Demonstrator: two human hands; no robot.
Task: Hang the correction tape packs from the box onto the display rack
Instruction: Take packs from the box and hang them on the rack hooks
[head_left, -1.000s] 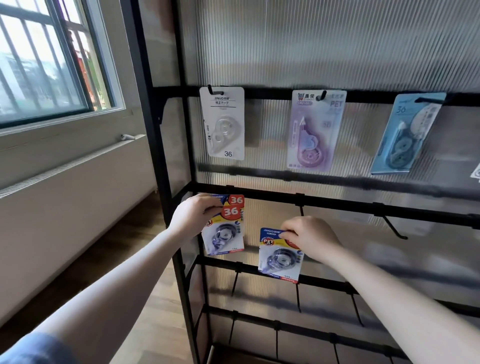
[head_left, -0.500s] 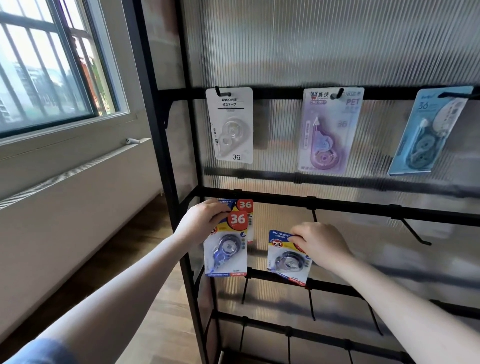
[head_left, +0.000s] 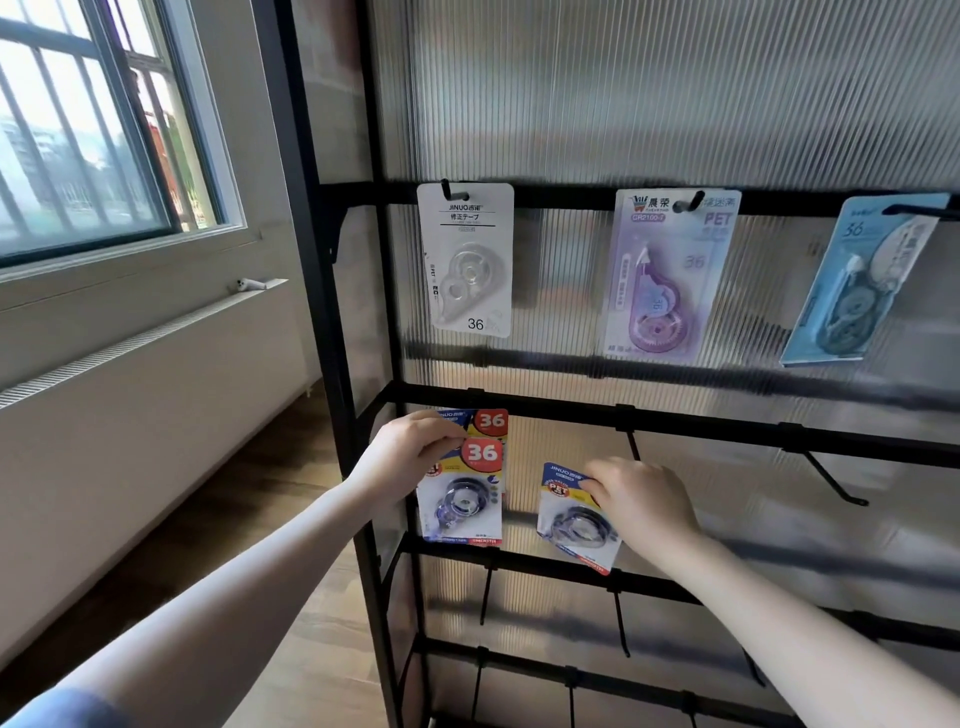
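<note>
At the second rail of the display rack (head_left: 727, 434), your left hand (head_left: 410, 457) pinches the top corner of a blue pack (head_left: 462, 493), with another pack just behind it. Whether its hole sits on a hook is hidden under your fingers; let go too soon and it may drop. Your right hand (head_left: 639, 506) grips a second pack (head_left: 574, 522) by its upper edge, tilted, just below and left of the bare hook (head_left: 631, 447). Push up at that slant and the card could snag or bend.

Matt black metal rack (head_left: 727, 431), ribbed translucent plastic panel (head_left: 649, 93), glossy wood floor (head_left: 311, 649)
</note>
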